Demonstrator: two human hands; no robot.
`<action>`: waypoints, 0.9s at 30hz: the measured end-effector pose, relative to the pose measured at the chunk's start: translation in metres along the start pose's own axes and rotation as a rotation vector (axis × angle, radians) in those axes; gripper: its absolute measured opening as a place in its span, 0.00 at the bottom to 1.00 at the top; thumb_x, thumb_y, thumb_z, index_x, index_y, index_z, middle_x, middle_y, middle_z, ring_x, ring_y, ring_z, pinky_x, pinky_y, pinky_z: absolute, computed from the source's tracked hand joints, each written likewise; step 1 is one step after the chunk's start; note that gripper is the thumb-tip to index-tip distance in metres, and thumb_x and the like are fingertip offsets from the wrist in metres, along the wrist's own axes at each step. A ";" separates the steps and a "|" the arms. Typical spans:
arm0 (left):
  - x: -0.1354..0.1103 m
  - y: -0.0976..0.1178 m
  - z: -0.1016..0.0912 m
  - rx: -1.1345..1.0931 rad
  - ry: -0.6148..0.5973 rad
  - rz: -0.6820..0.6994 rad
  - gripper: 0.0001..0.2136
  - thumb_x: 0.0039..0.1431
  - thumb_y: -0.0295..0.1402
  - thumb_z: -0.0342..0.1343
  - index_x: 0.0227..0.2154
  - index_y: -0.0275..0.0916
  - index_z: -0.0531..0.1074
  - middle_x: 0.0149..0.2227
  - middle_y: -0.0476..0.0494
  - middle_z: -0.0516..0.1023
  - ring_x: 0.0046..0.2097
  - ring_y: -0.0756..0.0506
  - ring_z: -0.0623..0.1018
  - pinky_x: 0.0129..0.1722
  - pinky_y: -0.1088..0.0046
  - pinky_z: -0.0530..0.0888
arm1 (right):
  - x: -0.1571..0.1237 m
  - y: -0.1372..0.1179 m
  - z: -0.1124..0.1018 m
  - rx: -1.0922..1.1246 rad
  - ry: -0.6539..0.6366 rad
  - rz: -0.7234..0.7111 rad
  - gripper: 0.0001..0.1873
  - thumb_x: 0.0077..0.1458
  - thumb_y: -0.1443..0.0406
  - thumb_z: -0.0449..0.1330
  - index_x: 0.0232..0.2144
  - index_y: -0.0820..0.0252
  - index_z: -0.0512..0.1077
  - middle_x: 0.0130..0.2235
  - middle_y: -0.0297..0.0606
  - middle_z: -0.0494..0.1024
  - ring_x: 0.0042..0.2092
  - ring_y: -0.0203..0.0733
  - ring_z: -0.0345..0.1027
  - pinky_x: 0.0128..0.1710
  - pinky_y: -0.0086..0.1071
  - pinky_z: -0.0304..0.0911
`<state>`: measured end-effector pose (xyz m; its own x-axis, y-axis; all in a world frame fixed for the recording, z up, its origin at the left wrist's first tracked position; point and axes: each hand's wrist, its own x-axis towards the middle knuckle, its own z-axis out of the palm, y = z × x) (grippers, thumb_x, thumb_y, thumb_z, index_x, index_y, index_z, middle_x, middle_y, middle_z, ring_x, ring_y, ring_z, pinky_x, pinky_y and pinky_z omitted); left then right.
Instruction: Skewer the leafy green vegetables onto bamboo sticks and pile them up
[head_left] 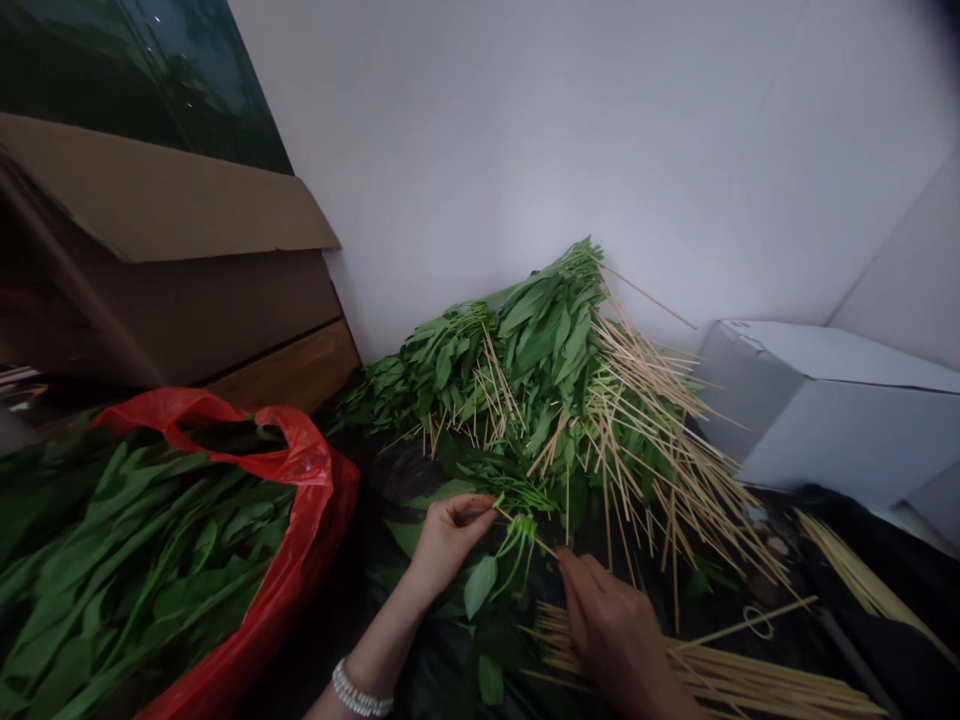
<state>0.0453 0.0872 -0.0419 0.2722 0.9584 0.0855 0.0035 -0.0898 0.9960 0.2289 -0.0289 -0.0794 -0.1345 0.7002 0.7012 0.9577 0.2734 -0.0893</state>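
Note:
My right hand (611,620) is closed around a thin bamboo skewer (546,549) that points up and to the left. Green leaf stalks (521,535) are bunched on the skewer, and a leaf (481,587) hangs below them. At the skewer's far end, the thumb and fingers of my left hand (450,540) pinch a green leaf stalk; the fingers partly hide it. A white beaded bracelet (361,690) circles my left wrist. Loose bamboo skewers (750,675) lie beneath and beside my right hand.
Skewers loaded with leaves (551,330) are heaped against the white wall (525,120). A red plastic bag (300,470) full of leaves stands at left, below a cardboard box (187,220). A white box (832,400) sits at right, near more skewers (855,570).

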 end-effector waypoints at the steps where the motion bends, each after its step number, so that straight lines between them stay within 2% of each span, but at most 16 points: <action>1: 0.000 0.000 0.000 -0.002 0.000 -0.001 0.12 0.41 0.36 0.68 0.28 0.34 0.79 0.30 0.41 0.83 0.32 0.44 0.81 0.35 0.73 0.76 | 0.000 0.000 0.000 0.001 -0.002 0.001 0.15 0.63 0.71 0.43 0.44 0.65 0.68 0.28 0.35 0.72 0.27 0.34 0.68 0.28 0.27 0.59; 17: 0.000 -0.001 -0.002 0.036 -0.007 0.039 0.11 0.44 0.36 0.67 0.29 0.33 0.80 0.31 0.40 0.84 0.33 0.43 0.81 0.35 0.73 0.76 | -0.001 0.000 0.000 0.012 -0.021 0.012 0.16 0.63 0.71 0.42 0.44 0.65 0.68 0.28 0.36 0.72 0.28 0.34 0.69 0.27 0.27 0.60; 27: -0.001 -0.004 -0.002 0.034 0.032 0.048 0.10 0.44 0.35 0.66 0.29 0.33 0.80 0.31 0.40 0.84 0.32 0.44 0.81 0.35 0.74 0.76 | 0.001 0.000 -0.001 -0.007 0.019 -0.007 0.15 0.63 0.70 0.43 0.44 0.65 0.68 0.28 0.36 0.72 0.29 0.34 0.70 0.28 0.26 0.61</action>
<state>0.0430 0.0875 -0.0454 0.2420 0.9609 0.1347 0.0238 -0.1446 0.9892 0.2290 -0.0290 -0.0774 -0.1365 0.6860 0.7147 0.9585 0.2738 -0.0797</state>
